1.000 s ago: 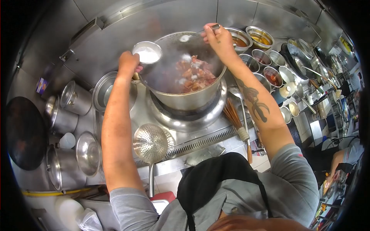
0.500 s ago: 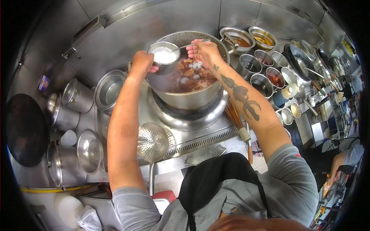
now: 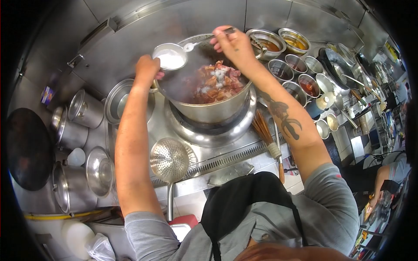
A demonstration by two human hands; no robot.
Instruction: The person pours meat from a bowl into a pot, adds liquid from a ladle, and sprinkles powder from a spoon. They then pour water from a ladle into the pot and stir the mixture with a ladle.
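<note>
L hand [image 3: 146, 69], fingers curled shut round small steel bowl [image 3: 170, 56] of white powder, holds it over far-left rim of big pot [image 3: 209, 114] on the burner, centre. R hand [image 3: 233, 43] pinches spoon [image 3: 204, 40] by the handle, its loaded scoop end just beside bowl's right edge. Meat chunks [image 3: 213, 82] in pot already carry white clumps, so some powder's in. Bowl looks approx. full, so plenty left. Skimmer [image 3: 170, 160] lies near side, untouched. Sauce tins [image 3: 296, 41] far right.

head camera, looking down, close over stove [image 3: 209, 143]
</note>
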